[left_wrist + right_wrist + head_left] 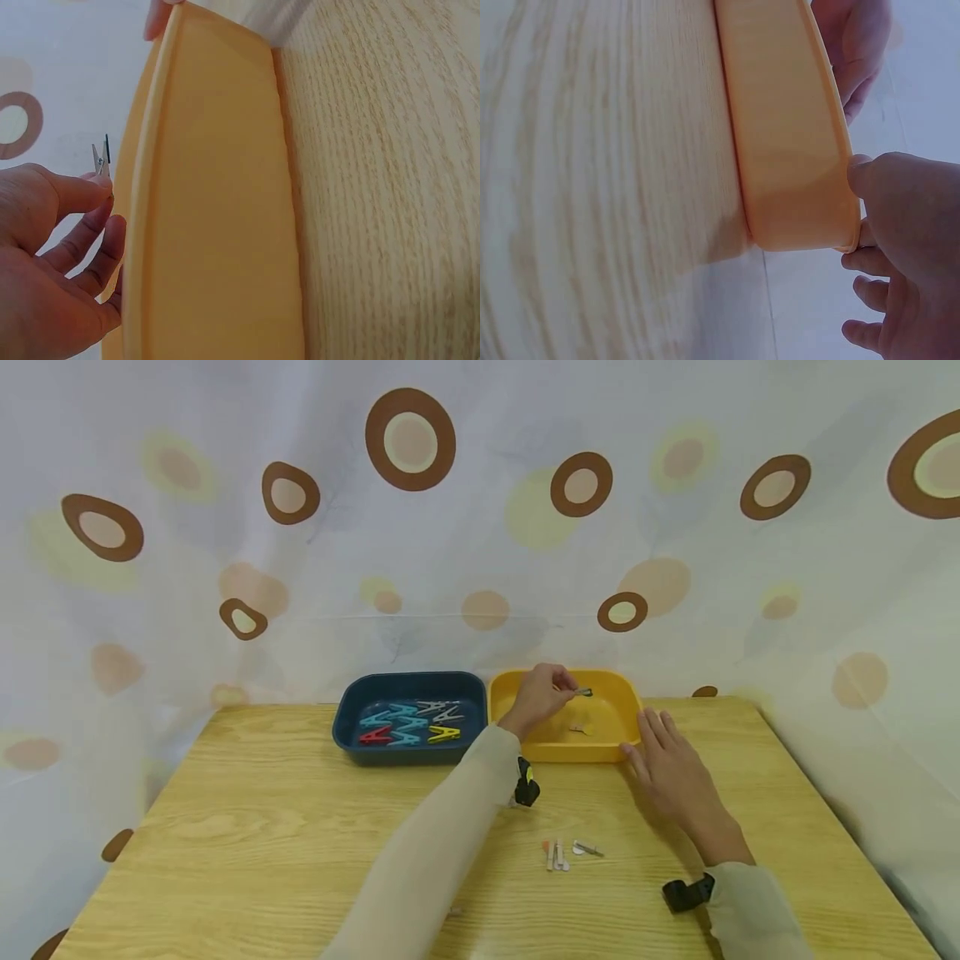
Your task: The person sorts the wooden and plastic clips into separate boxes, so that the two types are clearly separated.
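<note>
My left hand [542, 693] is over the yellow tray [570, 752] and pinches a small dark-tipped clothespin [584, 692] between thumb and fingertips. In the left wrist view this clothespin [101, 159] points up from the fingertips, beside the tray's rim. Another small clip [577, 727] lies on the tray's floor. My right hand [671, 768] touches the tray's front right corner, its fingers extended along the side and its thumb at the front. The right wrist view shows the thumb against the rim of the tray [795, 150].
Left of the yellow tray stands a dark blue tray [408, 760] holding several coloured clothespins, among them a red clothespin [375, 735] and a yellow clothespin [444, 734]. Small wooden clothespins [550, 856] lie on the wooden table [247, 827]. A patterned curtain [480, 543] hangs behind.
</note>
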`<state>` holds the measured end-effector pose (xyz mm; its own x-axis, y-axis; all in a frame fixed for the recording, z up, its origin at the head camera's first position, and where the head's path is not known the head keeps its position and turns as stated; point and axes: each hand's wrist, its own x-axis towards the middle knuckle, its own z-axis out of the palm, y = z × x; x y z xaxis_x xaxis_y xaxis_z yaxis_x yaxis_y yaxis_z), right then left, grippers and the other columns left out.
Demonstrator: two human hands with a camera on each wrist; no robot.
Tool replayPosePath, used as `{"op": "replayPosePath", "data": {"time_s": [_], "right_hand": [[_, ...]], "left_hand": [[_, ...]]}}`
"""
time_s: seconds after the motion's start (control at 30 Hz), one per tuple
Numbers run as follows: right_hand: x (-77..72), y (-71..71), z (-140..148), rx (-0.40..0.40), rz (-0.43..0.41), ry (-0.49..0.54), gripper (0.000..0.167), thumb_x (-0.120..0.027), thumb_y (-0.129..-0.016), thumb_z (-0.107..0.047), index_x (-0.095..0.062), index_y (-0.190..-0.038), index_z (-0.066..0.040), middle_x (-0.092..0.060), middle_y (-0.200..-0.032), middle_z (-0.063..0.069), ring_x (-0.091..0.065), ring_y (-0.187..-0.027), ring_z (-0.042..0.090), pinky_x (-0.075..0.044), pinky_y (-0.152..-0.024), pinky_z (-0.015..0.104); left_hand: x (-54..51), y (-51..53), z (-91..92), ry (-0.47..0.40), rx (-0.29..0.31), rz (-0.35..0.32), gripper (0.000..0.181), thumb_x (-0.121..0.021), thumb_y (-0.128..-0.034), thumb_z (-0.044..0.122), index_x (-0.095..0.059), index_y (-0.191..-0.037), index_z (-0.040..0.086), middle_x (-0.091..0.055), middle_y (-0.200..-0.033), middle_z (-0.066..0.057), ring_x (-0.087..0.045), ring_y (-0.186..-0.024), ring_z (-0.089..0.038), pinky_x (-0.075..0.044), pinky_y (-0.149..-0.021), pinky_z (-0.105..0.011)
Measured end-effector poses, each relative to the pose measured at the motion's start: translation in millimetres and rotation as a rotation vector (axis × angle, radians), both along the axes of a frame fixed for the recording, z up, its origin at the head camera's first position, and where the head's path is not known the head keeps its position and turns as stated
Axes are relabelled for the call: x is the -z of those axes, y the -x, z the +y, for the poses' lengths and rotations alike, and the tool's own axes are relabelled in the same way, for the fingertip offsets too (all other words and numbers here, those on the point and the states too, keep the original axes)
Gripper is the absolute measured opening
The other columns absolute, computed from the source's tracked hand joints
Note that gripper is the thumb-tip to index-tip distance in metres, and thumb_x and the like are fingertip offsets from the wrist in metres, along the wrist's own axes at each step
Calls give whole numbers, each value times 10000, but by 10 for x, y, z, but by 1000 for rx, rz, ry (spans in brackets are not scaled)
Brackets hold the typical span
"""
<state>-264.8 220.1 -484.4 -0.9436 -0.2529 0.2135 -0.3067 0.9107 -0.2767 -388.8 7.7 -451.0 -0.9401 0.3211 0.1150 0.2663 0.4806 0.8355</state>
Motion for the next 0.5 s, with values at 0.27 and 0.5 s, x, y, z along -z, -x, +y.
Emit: {"op": "replayPosePath", "data": {"time_s": [0.27,0.5], "right_hand": [[-32,7,-21,8,2,2,698,-426,-1116,-353,-220,-1564,141,-219,-1622,338,-177,-1497,528,-218,-1176,640],[19,11,11,24,3,-8,696,-416,-1118,-362,-220,-1570,129,-224,-1627,326,-174,-1505,512,-217,-1183,629]], "left_hand": [[69,57,77,55,-13,16,51,-712,-969,74,-755,-955,52,-665,-862,-11,-578,-781,-153,-500,-718,-234],[122,83,137,96,-12,34,66,-719,-973,101,-758,-938,61,-682,-869,-25,-605,-798,-171,-516,-742,-260]]}}
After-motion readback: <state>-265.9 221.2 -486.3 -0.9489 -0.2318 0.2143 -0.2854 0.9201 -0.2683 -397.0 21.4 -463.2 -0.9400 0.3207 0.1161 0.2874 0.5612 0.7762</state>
